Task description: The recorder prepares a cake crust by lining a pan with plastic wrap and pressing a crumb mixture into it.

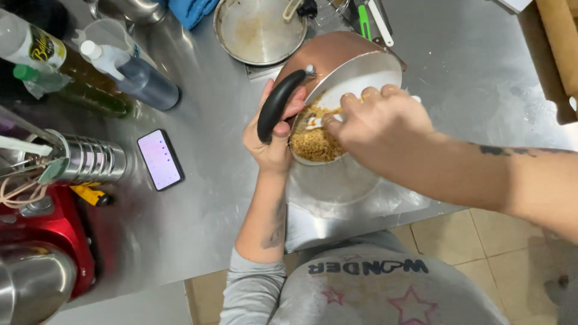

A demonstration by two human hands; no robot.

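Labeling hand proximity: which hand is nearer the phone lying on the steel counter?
Left. The left hand grips the tilted pan's black handle, just right of the phone. The right hand reaches into the pan, farther right.

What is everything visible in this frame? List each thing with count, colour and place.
saucepan: 1, copper outside, pale inside, black handle, tilted at counter centre
crumb mixture: golden brown, inside saucepan
spatula: 1, white, in the mixture
round pan: 1, steel, top centre
bottles: 3, upper left
phone: 1, screen lit, left of centre
steel canister: 1, left
red appliance: 1, lower left
blue cloth: 1, top
steel counter: 1
left hand: grips the handle
right hand: holds the spatula
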